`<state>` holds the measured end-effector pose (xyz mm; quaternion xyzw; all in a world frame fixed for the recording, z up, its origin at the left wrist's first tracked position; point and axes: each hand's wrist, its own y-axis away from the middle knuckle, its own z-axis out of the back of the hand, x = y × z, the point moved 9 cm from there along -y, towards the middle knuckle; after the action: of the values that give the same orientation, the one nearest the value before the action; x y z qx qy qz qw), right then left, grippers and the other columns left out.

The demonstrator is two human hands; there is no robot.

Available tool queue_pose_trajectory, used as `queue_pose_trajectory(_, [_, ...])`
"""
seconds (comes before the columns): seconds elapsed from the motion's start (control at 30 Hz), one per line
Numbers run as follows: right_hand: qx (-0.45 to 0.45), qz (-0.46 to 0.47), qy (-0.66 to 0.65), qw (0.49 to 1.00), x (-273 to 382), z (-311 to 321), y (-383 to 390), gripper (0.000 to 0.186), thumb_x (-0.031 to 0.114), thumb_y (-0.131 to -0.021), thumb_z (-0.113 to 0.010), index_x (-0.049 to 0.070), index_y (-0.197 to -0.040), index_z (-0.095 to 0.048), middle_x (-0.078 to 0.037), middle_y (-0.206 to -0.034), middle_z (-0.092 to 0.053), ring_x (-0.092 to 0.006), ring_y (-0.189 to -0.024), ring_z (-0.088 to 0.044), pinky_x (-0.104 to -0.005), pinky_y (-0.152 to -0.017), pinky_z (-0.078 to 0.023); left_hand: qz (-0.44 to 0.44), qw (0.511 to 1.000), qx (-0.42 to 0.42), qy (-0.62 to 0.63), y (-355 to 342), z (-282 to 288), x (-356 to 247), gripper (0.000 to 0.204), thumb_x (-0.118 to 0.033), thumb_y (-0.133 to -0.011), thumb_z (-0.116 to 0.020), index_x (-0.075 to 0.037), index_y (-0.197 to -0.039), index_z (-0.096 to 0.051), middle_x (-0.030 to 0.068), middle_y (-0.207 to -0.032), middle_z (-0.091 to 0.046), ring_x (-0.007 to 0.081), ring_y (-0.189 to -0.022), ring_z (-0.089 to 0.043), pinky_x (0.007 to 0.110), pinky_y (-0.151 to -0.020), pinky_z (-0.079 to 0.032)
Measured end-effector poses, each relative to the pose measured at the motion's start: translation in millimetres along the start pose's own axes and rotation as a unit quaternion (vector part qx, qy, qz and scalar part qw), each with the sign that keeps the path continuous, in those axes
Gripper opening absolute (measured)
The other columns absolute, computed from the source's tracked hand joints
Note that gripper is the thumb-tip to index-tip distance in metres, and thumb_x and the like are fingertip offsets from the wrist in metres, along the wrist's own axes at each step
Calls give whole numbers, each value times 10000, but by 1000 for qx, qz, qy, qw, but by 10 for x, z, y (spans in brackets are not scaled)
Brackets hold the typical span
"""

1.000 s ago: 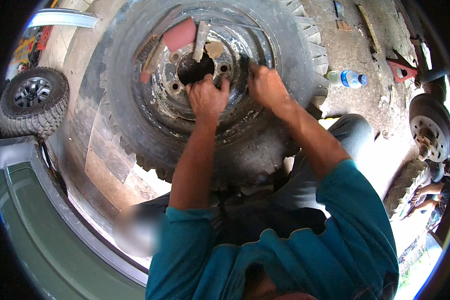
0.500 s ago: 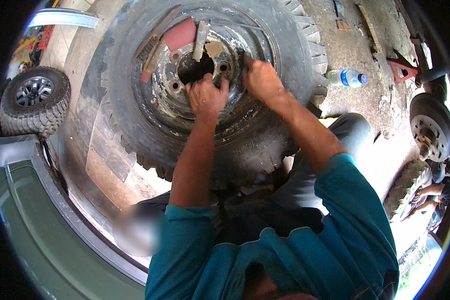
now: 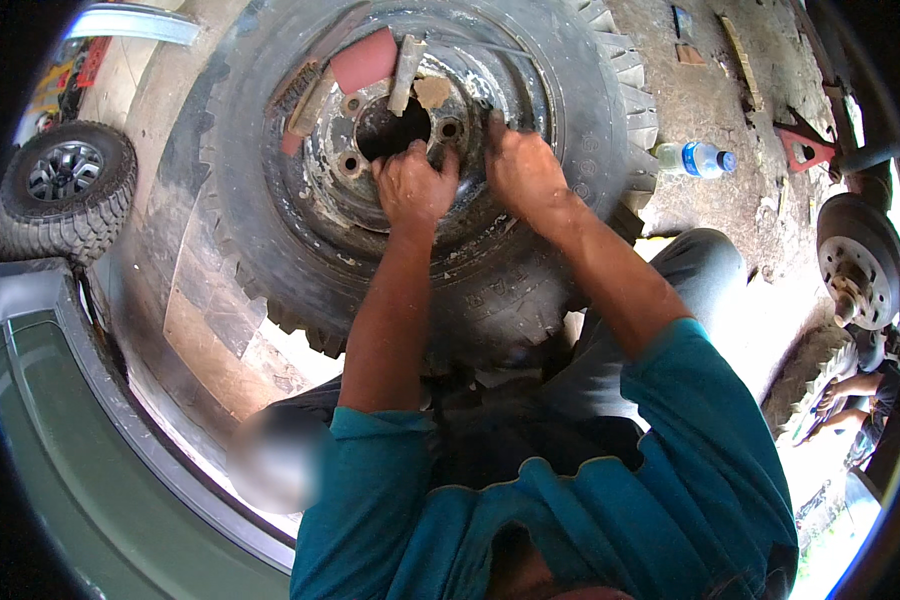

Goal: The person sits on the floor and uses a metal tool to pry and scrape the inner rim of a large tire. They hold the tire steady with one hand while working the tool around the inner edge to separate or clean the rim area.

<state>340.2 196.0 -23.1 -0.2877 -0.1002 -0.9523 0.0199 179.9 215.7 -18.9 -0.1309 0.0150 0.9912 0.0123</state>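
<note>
A big off-road tyre [image 3: 590, 130] lies flat in front of me, mounted on a worn steel rim [image 3: 340, 205] with flaking paint. My left hand [image 3: 415, 187] grips the rim's centre, its fingers curled over the edge of the middle hole. To its right, my right hand [image 3: 523, 165] is closed and pressed to the inner wall of the rim. Whatever it pinches is hidden, apart from a dark tip. On the wheel lie a red sheet [image 3: 365, 60], possibly sandpaper, a wire brush [image 3: 295, 95], a narrow greyish strip [image 3: 407, 75] and a brown scrap [image 3: 431, 93].
A plastic bottle [image 3: 705, 158] with a blue label lies right of the tyre. Another wheel [image 3: 67, 185] stands at left, above a green vehicle panel [image 3: 80, 450]. At far right are a brake disc [image 3: 855, 268], a red stand [image 3: 805, 148] and another person's hands [image 3: 850, 400] by a tyre.
My right hand has shifted slightly down and left along the rim wall. The left hand keeps its hold at the centre hole. The view has tilted a little.
</note>
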Motion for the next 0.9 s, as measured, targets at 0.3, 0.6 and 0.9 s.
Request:
queue_pose_trajectory(0.3, [32, 0, 4, 999, 52, 63, 102, 495, 129, -899, -567, -86, -1344, -529, -297, -897, -705, -437, -862, -721, -510, -820, -590, 2, 1000, -20, 4, 10, 17, 8, 453, -459, -899, -616, -17, -903, -717, 250, -857, -723, 405, -884, -690, 459, -992, -416])
queue_pose_trajectory(0.6, [-31, 0, -17, 999, -17, 87, 104, 357, 103, -890, -605, -24, -1222, -625, -309, -825, -676, -480, -817, -688, -542, -754, -571, 13, 1000, -1, 5, 7, 12, -15, 453, -457, -903, -606, -18, -893, -717, 250, -855, -723, 398, -881, -693, 473, -976, -415])
queue_pose_trajectory(0.9, [8, 11, 19, 1000, -27, 37, -85, 401, 144, -891, -620, -31, -1252, -619, -303, -854, -685, -471, -824, -697, -556, -765, -566, -2, 1000, -11, 3, 9, 13, -16, 449, -448, -905, -613, -13, -900, -724, 245, -838, -723, 395, -880, -694, 468, -963, -423])
